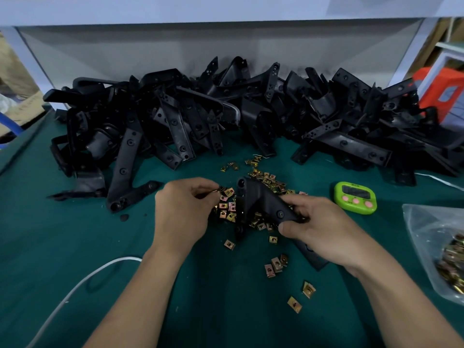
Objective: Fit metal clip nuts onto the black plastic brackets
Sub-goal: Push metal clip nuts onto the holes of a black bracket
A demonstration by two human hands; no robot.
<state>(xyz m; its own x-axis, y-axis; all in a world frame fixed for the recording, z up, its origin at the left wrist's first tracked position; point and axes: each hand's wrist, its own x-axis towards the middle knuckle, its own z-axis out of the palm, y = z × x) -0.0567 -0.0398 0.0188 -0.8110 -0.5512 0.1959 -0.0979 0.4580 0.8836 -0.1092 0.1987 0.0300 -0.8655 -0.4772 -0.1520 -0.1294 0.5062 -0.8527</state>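
Note:
My right hand (319, 229) grips a black plastic bracket (263, 202) by its lower end, holding it just above the green mat. My left hand (183, 209) pinches a small brass-coloured clip nut (221, 190) at its fingertips, a short way left of the bracket's upper end. Under both hands lies a loose heap of clip nuts (261, 182). Several more clip nuts (276, 264) are scattered nearer to me.
A big pile of black brackets (226, 114) runs along the back of the green mat (75, 234). A green timer (355, 195) sits at the right, a clear bag of clip nuts (444, 252) at the far right, and a white cable (82, 285) crosses the near left.

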